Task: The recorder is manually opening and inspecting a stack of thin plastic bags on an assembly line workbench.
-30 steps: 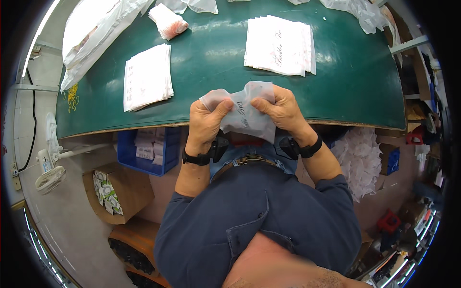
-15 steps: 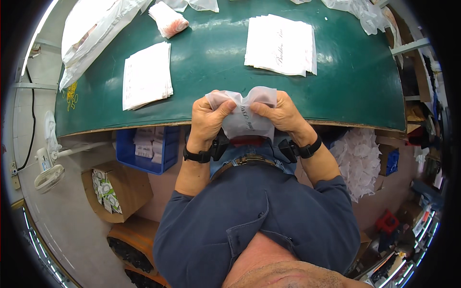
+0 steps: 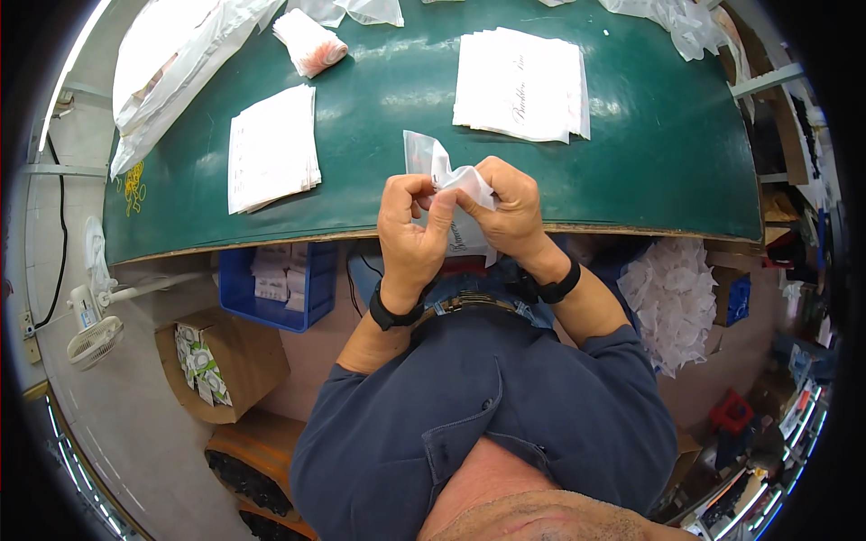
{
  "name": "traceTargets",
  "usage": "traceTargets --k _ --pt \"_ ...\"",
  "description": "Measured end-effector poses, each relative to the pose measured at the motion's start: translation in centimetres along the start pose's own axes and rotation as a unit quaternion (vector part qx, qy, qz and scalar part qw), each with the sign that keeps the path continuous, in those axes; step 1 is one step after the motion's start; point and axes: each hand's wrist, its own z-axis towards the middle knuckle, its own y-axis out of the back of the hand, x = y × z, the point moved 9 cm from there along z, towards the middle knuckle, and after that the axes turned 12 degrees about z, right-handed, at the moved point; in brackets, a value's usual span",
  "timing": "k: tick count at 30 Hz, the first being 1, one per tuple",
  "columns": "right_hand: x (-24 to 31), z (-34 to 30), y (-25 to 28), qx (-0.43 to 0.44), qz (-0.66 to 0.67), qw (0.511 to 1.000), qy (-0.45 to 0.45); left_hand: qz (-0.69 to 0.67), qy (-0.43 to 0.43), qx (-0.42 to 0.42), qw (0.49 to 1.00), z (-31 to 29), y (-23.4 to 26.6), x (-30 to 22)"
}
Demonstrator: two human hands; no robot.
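A frosted translucent plastic bag (image 3: 471,236) with dark script lettering is in front of my chest, at the table's near edge. My right hand (image 3: 511,209) is closed on its upper right part, bunching the film between thumb and fingers. Curled fingers and an upright thumb bring my left hand (image 3: 413,230) against the bag's left side. One corner of the film stands up above both hands. Where the left fingertips meet the film is partly hidden. Each wrist wears a black band.
On the green table (image 3: 379,99) lie a stack of white printed bags (image 3: 519,86), a stack of printed sheets (image 3: 273,149), a rolled bundle (image 3: 311,43) and yellow rubber bands (image 3: 133,187). Below are a blue crate (image 3: 316,302), a cardboard box (image 3: 248,361) and a pile of clear bags (image 3: 669,302).
The bag was held spread by both upper corners; now it is crumpled and turned. My left hand has moved inward and lower, and the right hand has shifted slightly left.
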Motion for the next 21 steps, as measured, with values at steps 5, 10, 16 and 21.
traceTargets --k 5,10,16,21 --pt "1.7 0.0 -1.3 0.070 -0.029 0.997 0.033 -0.157 0.123 0.061 0.978 -0.7 -1.0 2.9" --pt "1.4 0.6 -0.6 0.104 0.179 0.975 -0.080 -0.198 0.137 0.044 0.970 -1.2 -0.8 2.7" --pt "0.1 -0.4 -2.7 0.153 0.176 0.963 -0.135 -0.165 0.098 0.028 0.981 -1.3 -0.9 1.9" --pt "-1.4 -0.9 -2.4 0.062 0.354 0.913 -0.196 -0.182 0.123 0.001 0.976 -0.7 0.9 3.4"
